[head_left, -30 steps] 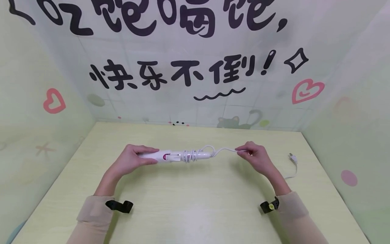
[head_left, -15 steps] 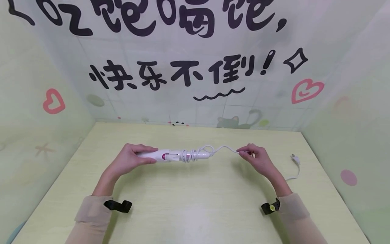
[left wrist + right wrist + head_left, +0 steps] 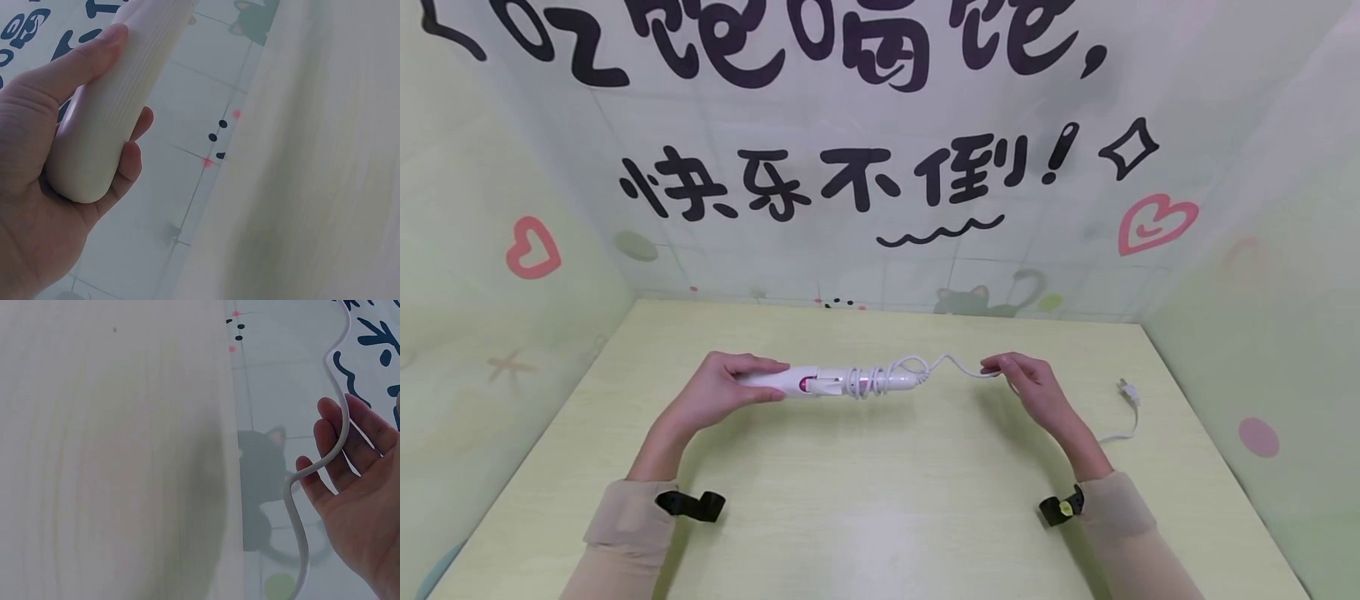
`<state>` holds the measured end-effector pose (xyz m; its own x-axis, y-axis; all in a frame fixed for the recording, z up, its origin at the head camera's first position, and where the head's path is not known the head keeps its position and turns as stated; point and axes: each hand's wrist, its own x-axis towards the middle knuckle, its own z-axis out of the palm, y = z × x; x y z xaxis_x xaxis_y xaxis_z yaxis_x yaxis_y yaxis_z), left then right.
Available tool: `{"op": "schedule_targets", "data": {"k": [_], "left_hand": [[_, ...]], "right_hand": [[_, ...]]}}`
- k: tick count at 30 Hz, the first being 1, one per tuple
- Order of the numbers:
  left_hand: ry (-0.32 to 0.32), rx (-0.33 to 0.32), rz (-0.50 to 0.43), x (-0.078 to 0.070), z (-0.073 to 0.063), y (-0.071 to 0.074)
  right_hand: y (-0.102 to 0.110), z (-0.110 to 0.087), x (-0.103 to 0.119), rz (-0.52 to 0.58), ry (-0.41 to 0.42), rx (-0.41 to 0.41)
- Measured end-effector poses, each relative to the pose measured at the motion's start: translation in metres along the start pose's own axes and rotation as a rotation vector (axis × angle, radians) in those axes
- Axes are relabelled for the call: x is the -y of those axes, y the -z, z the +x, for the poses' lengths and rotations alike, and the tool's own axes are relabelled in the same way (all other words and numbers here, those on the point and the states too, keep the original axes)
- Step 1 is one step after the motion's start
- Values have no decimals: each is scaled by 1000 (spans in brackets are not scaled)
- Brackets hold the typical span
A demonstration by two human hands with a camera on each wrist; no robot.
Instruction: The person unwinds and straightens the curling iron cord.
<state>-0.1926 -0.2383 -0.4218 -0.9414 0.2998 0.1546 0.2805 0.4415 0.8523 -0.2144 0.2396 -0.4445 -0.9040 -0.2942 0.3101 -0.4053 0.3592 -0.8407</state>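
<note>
My left hand (image 3: pixel 722 387) grips a white hair iron (image 3: pixel 793 382) by its left end, holding it level above the table. In the left wrist view, thumb and fingers wrap the iron's smooth rounded end (image 3: pixel 94 144). Several loops of its white power cord (image 3: pixel 951 361) are wound round the right half, and a loose stretch runs on to my right hand (image 3: pixel 1033 387). There the cord (image 3: pixel 340 434) lies across the loosely bent fingers, with the thumb out of sight in the right wrist view. The two-pin plug (image 3: pixel 1126 390) is right of the right forearm.
A pale wooden table (image 3: pixel 880 500) spreads beneath both hands. Printed panels with black writing and pink hearts enclose it at the back wall (image 3: pixel 880 267) and both sides. Each wrist carries a black strapped camera, such as the left wrist camera (image 3: pixel 696 505).
The right hand has loosened its pinch on the cord, and the stretch between the hands sags into a deeper bend. Left hand and hair iron have stayed almost still.
</note>
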Motion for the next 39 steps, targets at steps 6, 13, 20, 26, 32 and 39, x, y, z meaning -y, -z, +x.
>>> {"op": "schedule_targets", "data": {"k": [6,13,20,26,32,39], "left_hand": [[-8,11,-16,-1,-1,0],[4,21,-24,-1,-2,-1],[-18,30,2,-4,-4,-3],[-24,35,28,-5,-3,-4],[-20,47,30,-5,-1,-6],[-20,48,23,-2,-1,-7]], "right_hand": [[-9,6,1,33,46,9],[-24,19,3,121,125,16],[-41,27,15,33,141,43],[-57,35,24,24,170,131],[-66,39,27,7,226,211],[-65,38,28,-25,211,198]]}}
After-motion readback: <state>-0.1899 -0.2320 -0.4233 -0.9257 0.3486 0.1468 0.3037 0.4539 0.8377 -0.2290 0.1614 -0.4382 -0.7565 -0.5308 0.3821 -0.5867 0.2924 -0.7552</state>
